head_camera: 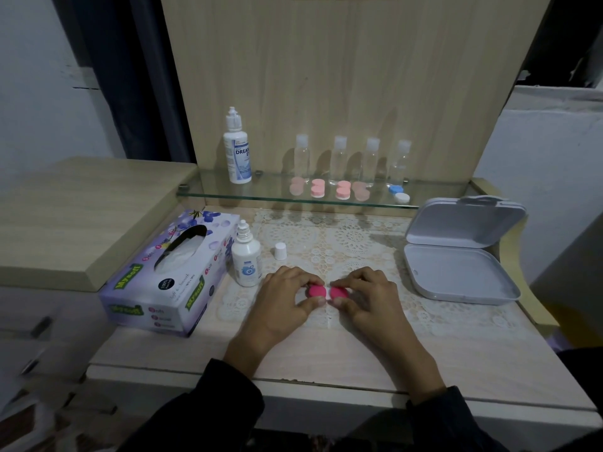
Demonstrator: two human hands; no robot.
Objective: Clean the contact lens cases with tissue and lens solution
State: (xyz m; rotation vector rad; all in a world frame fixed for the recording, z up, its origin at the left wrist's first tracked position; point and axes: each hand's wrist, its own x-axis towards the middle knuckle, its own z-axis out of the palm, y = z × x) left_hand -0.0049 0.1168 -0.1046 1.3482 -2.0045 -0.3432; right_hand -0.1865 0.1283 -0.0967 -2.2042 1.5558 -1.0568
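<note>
While the uncapped bottle (pixel 246 262) waits at ten o'clock, left hand (pixel 287 295) and right hand (pixel 365 295) each pinch a cap of the pink case (pixel 328 292), likely to unscrew it.

Both hands, left (pixel 287 296) and right (pixel 365 295), pinch the pink lens case (pixel 328 292) on the desk (pixel 326 353). An uncapped solution bottle (pixel 246 261) stands beside the tissue box (pixel 173 272)
</note>
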